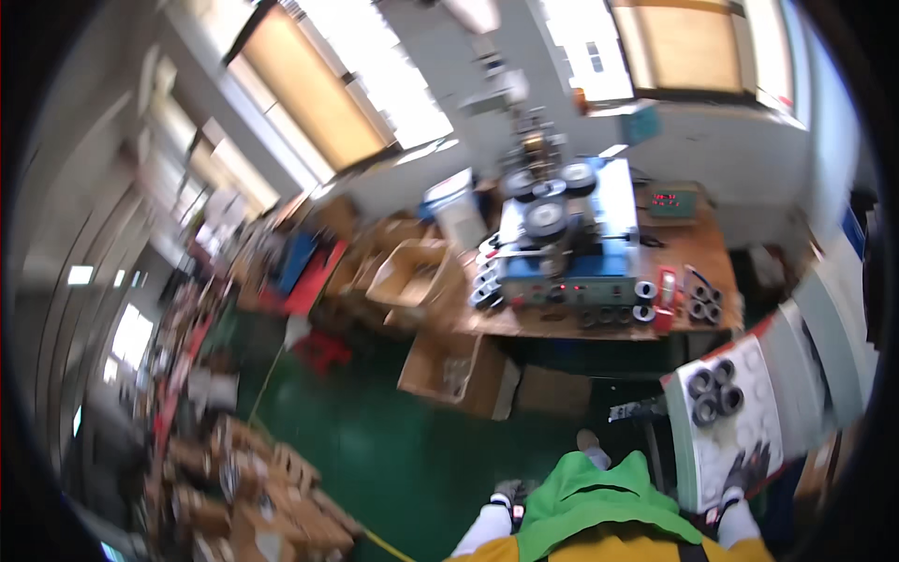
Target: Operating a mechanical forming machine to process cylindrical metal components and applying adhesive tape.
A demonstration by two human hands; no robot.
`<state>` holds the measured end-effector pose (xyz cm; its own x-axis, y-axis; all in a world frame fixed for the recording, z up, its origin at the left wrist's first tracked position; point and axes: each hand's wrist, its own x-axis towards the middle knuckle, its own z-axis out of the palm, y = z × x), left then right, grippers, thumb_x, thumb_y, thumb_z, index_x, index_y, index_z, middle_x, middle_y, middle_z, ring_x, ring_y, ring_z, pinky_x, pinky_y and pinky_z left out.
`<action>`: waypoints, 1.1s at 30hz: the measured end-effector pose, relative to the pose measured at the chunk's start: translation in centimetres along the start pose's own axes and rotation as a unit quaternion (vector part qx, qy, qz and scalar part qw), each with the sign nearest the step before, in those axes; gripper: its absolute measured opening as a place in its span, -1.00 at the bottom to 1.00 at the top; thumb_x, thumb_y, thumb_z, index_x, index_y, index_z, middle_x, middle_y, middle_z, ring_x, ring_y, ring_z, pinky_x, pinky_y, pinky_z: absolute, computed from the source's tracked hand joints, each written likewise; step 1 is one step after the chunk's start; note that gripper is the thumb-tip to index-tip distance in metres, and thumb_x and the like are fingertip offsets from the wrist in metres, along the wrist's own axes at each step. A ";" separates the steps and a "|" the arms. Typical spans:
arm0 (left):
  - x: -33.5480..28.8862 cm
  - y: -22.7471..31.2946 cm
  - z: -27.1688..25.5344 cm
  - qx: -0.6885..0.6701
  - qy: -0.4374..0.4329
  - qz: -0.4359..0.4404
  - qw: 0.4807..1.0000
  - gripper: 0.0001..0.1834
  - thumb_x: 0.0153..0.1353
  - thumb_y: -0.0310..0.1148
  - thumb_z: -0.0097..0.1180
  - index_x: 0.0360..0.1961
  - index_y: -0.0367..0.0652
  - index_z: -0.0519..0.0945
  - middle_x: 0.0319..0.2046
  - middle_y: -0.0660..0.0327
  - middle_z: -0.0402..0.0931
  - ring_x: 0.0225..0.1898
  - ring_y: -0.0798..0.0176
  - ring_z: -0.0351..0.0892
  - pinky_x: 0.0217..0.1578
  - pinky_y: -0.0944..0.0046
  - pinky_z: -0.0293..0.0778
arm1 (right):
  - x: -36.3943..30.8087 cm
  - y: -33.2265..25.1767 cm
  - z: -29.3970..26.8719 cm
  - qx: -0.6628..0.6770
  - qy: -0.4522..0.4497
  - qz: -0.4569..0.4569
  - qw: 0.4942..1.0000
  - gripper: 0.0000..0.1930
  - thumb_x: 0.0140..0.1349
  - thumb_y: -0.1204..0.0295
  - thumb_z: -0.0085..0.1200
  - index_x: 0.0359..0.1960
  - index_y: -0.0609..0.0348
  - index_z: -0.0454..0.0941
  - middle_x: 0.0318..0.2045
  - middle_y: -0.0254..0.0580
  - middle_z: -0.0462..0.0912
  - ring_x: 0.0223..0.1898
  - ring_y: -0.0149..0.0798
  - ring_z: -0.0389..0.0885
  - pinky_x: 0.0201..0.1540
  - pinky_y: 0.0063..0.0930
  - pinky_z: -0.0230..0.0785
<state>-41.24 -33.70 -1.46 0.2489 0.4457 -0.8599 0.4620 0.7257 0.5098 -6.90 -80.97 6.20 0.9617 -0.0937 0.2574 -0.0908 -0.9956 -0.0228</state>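
Observation:
My right hand [745, 468], in a glove with dark fingers, is over the near end of a white tray [760, 405] with round hollows. Its fingers look stretched out, and I make out nothing held in them. Several black rings [714, 391] sit together in the tray, farther from me than that hand. My left hand [511, 491], also gloved, is low beside my green apron [599, 492]. Blur and its small size hide what its fingers do.
Ahead, a wooden table [524, 325] bears a blue machine [569, 287] with black wheels, rings and a digital display box [671, 203]. Open cartons [440, 365] stand left of it. More boxes [272, 496] are piled at the lower left, beside a green floor [384, 450].

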 end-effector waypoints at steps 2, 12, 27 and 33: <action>-1.4 0.7 1.0 -0.022 0.050 -0.020 0.998 -0.83 0.02 -0.30 0.01 -0.40 -0.12 0.54 -0.44 0.22 0.53 -0.49 0.29 0.50 -0.54 0.26 0.42 | 0.3 -2.0 -4.4 -0.088 -0.081 0.004 0.993 -0.47 0.21 0.07 -0.28 0.17 0.03 0.16 0.19 -0.09 0.13 0.19 -0.05 0.10 0.22 -0.27 -0.05; -2.8 -3.0 -2.7 -0.082 0.134 -0.093 0.983 -0.79 0.04 -0.29 0.00 -0.31 -0.14 0.49 -0.36 0.24 0.53 -0.42 0.25 0.53 -0.52 0.23 0.40 | 2.8 1.3 1.7 -0.015 0.102 -0.140 0.985 -0.39 0.11 -0.14 -0.33 0.13 -0.11 0.24 0.13 -0.03 0.23 0.04 0.06 0.30 0.00 0.04 0.13; -1.0 -1.0 -12.1 0.365 -0.034 0.167 0.915 -0.66 0.07 -0.43 -0.02 -0.12 -0.36 0.39 -0.21 0.03 0.47 -0.19 0.14 0.49 -0.21 0.23 0.44 | 2.0 -6.1 -5.7 -0.079 -0.195 0.038 0.977 -0.41 0.15 0.07 -0.28 0.21 -0.02 0.03 0.22 -0.09 0.03 0.22 -0.06 0.02 0.22 -0.22 -0.12; 6.2 2.4 -16.4 0.375 -0.084 0.134 0.914 -0.70 0.13 -0.41 -0.12 -0.12 -0.33 0.41 -0.22 0.07 0.48 -0.17 0.17 0.45 -0.13 0.30 0.38 | -2.3 -4.5 -7.0 -0.042 -0.072 0.085 0.993 -0.68 0.03 0.16 -0.05 -0.24 0.05 0.49 -0.27 -0.11 0.51 -0.20 -0.08 0.45 -0.10 -0.27 0.27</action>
<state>-52.55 -20.60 -5.14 0.5363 0.4228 -0.7305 0.8028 0.0117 0.5961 -10.55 -76.28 12.49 0.9572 -0.2652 0.1162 -0.2700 -0.9625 0.0273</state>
